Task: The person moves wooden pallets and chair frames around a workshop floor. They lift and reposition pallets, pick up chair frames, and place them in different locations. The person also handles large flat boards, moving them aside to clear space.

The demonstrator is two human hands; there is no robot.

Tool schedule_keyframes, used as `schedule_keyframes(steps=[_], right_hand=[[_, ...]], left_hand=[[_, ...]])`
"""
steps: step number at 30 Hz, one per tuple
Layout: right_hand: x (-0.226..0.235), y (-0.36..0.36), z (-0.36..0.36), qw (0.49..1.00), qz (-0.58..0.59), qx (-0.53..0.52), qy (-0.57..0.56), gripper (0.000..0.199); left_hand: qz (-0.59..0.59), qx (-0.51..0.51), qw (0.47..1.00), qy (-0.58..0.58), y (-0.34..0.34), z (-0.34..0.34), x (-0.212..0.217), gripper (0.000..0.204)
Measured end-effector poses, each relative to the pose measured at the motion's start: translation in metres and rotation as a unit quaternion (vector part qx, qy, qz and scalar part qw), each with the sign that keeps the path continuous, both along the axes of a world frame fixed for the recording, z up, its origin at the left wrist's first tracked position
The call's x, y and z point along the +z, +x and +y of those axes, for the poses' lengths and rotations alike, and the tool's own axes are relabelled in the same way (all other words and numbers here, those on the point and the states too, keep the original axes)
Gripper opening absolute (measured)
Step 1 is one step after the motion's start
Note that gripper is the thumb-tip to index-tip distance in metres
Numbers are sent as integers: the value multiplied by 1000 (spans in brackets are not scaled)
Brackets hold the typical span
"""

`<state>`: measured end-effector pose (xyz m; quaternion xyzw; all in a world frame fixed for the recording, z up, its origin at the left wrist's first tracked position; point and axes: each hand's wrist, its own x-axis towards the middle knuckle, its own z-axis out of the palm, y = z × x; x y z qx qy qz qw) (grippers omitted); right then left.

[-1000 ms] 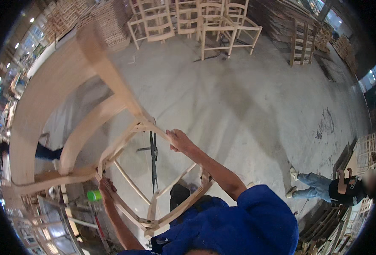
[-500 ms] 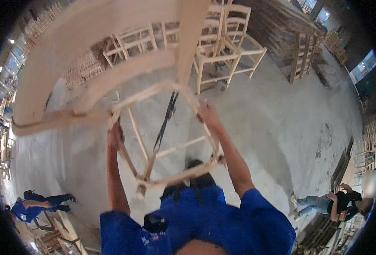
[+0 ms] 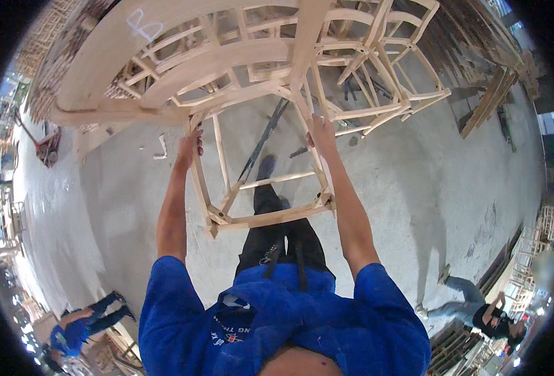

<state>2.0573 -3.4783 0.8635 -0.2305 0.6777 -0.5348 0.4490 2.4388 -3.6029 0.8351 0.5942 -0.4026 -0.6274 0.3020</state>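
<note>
An unfinished pale wooden chair frame (image 3: 261,219) is held up in front of me, its seat opening without a panel. Its curved back slats (image 3: 227,53) reach toward the top of the view. My left hand (image 3: 191,147) is closed round the left side rail, close to the back post. On the opposite rail my right hand (image 3: 321,133) grips near the other back post. Through the open seat show the lower stretchers and a dark strip on the floor. Whether the chair's feet touch the floor cannot be seen.
More bare chair frames (image 3: 383,81) stand together just beyond the held one. Wooden planks (image 3: 490,103) lean at the far right. One person in blue (image 3: 76,332) is at lower left, another in a black top (image 3: 493,319) at lower right. Stacked timber (image 3: 458,354) lies below that person.
The chair frame has moved forward, up the view, toward the standing chairs, with both hands still on its rails. My arms are stretched further out, and my legs now show below it.
</note>
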Motion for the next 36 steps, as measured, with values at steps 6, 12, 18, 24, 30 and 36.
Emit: schedule_keyframes(steps=[6, 12, 18, 24, 30, 36], right_hand=[[-64, -9, -134, 996, 30, -9, 82, 38], [-124, -29, -210, 991, 41, 31, 127, 43], [-205, -42, -237, 935, 311, 76, 150, 43], [-113, 4, -213, 922, 335, -10, 193, 28], [0, 5, -87, 954, 163, -42, 248, 35], [-15, 11, 126, 861, 102, -173, 467, 35]], left_hand=[[52, 15, 998, 11, -4, -125, -65, 27], [-39, 34, 989, 138, -25, -207, -122, 24], [-48, 10, 986, 157, -29, -265, -183, 21], [34, -80, 987, 137, -34, -269, -296, 55], [-771, -436, 422, -193, -74, -318, -286, 60], [-709, -272, 640, -113, -229, -246, -221, 79]])
